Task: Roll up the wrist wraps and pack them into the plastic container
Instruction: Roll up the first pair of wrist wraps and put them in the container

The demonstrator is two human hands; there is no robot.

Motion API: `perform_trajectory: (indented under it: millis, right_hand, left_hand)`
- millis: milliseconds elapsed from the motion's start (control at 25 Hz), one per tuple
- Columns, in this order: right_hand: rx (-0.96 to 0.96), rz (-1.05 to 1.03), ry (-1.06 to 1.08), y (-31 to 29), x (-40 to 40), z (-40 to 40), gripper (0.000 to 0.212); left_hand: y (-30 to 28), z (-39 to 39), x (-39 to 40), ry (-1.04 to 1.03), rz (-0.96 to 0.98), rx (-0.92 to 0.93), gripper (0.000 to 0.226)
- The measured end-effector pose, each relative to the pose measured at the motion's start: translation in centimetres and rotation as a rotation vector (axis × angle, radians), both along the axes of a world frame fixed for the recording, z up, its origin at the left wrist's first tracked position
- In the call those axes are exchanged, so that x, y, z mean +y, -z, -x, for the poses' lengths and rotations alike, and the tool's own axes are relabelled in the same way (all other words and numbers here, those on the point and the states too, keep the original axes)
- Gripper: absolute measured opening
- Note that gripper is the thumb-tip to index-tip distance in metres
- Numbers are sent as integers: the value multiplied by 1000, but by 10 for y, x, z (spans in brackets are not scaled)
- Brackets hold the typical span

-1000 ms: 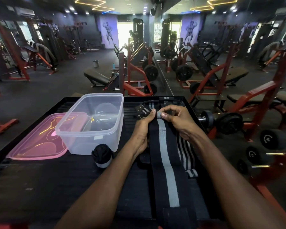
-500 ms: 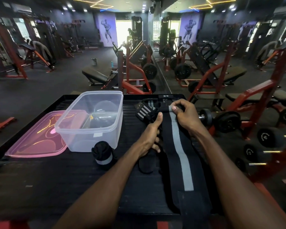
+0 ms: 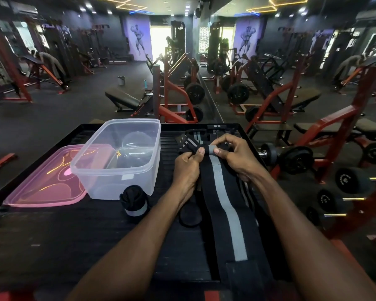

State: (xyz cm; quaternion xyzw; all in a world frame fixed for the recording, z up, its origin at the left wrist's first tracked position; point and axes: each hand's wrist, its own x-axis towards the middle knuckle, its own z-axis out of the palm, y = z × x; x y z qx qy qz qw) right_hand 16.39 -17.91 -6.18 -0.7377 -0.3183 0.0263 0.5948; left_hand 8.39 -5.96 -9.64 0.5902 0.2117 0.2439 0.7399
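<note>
Both hands on the far end of the long wrist wrap (image 3: 223,192): left hand (image 3: 186,170) pinches the black edge with thumb up against the start of the roll, right hand (image 3: 237,158) curls its fingers over the top of it, thumb pressing the grey stripe. Change from half a second ago: the left hand was off to the side, only its thumb up at the wrap's end, while the right held the end alone; now both are closed on it and a small tight fold of grey shows between the thumbs. I read that as the first turn of the roll being set, so rolling has only just begun. Rest of the wrap lies flat along the surface (image 3: 74,246), running back toward me, velcro patch at the near end. I'd expect the core to loosen if either thumb lets go this early. More unrolled wraps (image 3: 189,141) sit bunched just past the hands, partly hidden; can't count them. One finished rolled wrap (image 3: 135,203) stands on the surface just in front of the plastic container (image 3: 117,161), beside it, not in it. Container is open and I see no wraps inside; whether the pale shapes in it are reflections I can't tell. Pink lid (image 3: 46,183) lies flat to its left, tucked partly behind it. Packing not started.
</note>
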Motion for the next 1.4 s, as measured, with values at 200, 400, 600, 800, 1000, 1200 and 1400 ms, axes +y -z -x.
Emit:
perform_trajectory:
  millis: [200,400,600,800,1000,1200,1400]
  right_hand:
    - [264,48,-72,-3,-1,4,12]
    - [194,-17,-59,1,-3,-3,12]
    - [380,-50,-113,-8,-4,5,6]
    - [350,55,-87,-4,-6,-1,11]
    - [121,-33,-45,-10,-7,0,14]
    - [84,-108,-52,-10,-5,2,22]
    - [119,-139,-60,-9,-4,4,26]
  left_hand:
    - [-3,3,6,-14,-5,-14,17]
    - [-9,5,-1,61,169,-72,20]
    - [-9,5,0,15,164,-81,18]
    - [-9,4,1,67,75,-172,22]
    - [-17,8,-9,75,216,-205,8]
    - [-12,4,-3,74,209,-194,18]
    - [-15,6,-4,59,232,-190,21]
